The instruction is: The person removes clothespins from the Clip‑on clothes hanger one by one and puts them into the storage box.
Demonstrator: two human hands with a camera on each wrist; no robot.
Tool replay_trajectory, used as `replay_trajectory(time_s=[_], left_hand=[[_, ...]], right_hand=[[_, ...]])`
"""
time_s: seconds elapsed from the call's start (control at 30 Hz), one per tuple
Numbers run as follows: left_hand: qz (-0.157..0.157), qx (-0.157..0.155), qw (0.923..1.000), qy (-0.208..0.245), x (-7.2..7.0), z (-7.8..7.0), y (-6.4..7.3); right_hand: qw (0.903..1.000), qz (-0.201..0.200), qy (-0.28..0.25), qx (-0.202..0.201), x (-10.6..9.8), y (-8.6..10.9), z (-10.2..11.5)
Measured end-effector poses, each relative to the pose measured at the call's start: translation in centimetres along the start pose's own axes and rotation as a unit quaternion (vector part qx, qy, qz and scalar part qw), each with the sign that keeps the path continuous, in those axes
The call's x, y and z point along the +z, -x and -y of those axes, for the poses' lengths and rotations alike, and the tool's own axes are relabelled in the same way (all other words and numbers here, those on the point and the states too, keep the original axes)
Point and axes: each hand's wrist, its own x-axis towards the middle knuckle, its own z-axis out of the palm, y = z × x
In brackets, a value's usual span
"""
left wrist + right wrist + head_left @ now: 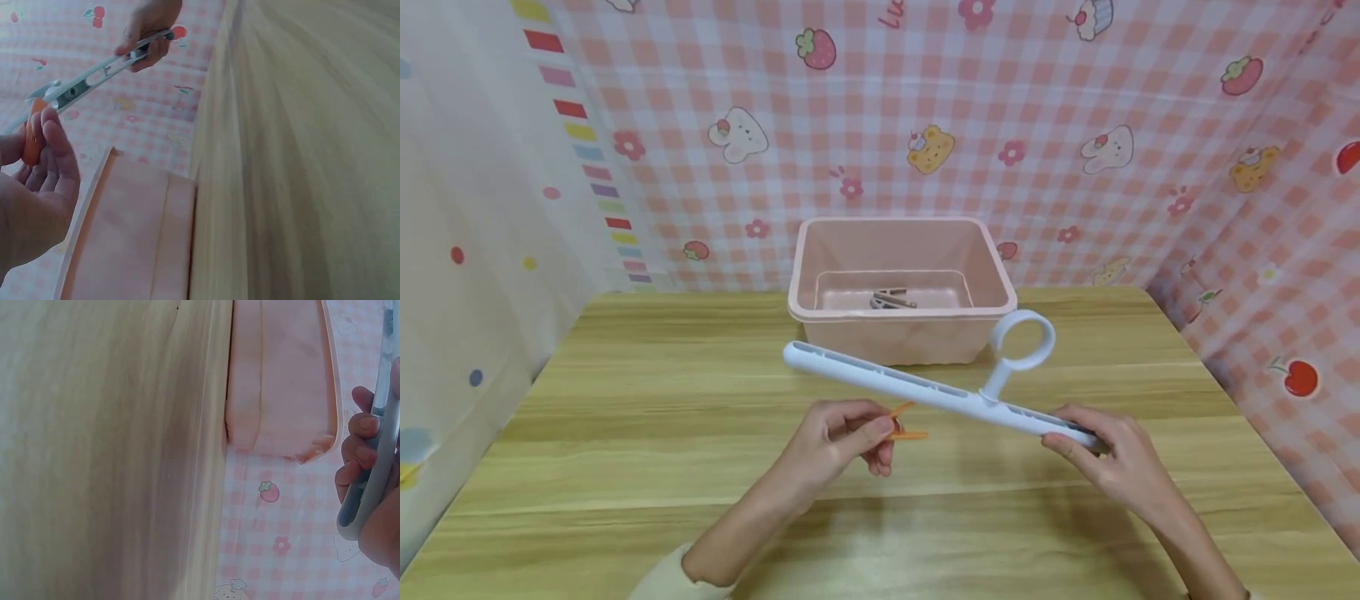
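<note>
My left hand (842,442) pinches an orange clothespin (912,435) between thumb and fingers, its two prongs spread apart and pointing right. In the left wrist view the orange clothespin (34,134) overlaps the bar behind it. My right hand (1116,458) grips the right end of a pale blue plastic hanger bar (880,379), slotted along its length, with a ring (1048,337) on a short stem. Held above the table, the bar slants up to the left. In the right wrist view, fingers (359,450) wrap around the rounded bar end (350,528).
A pink plastic bin (902,340) stands at the back of the wooden table (647,417), behind the bar. Several grey-brown clothespins (893,301) lie on its floor. Patterned cloth (880,150) hangs along the back and both sides.
</note>
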Motion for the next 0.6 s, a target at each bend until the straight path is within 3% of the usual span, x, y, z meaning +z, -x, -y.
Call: replay_trajectory(time_s=[0.1,0.17,0.23,0.33,0.47,0.53,0.57,0.6], left_hand=[[-0.042,0.038,0.9960,-0.068,0.4,0.1,0.2],[-0.080,0.097,0.9794,-0.158,0.7,0.2,0.3],[-0.120,0.167,0.9471,-0.247,0.9,0.4,0.4],[-0.165,0.274,0.8803,-0.350,1.0,0.9,0.4],[-0.196,0.352,0.8102,-0.426,0.9,1.2,0.2],[-0.210,0.371,0.7831,-0.453,1.0,1.2,0.1],[-0.215,0.374,0.7756,-0.461,1.0,1.2,0.1],[-0.218,0.372,0.7761,-0.460,1.0,1.2,0.1]], right_hand=[[1.0000,0.001,-0.001,-0.006,0.1,0.0,0.0],[1.0000,0.001,0.000,-0.009,0.1,0.1,0.0],[0.9999,0.004,-0.002,-0.010,0.2,0.1,-0.1],[1.0000,0.008,0.000,-0.006,0.2,0.1,-0.1],[0.9999,0.010,0.003,-0.007,0.2,0.0,-0.1],[0.9999,0.011,0.005,-0.004,0.2,0.0,-0.1],[0.9999,0.012,0.005,-0.002,0.3,0.0,-0.1],[0.9999,0.013,0.005,0.000,0.3,0.0,0.0]])
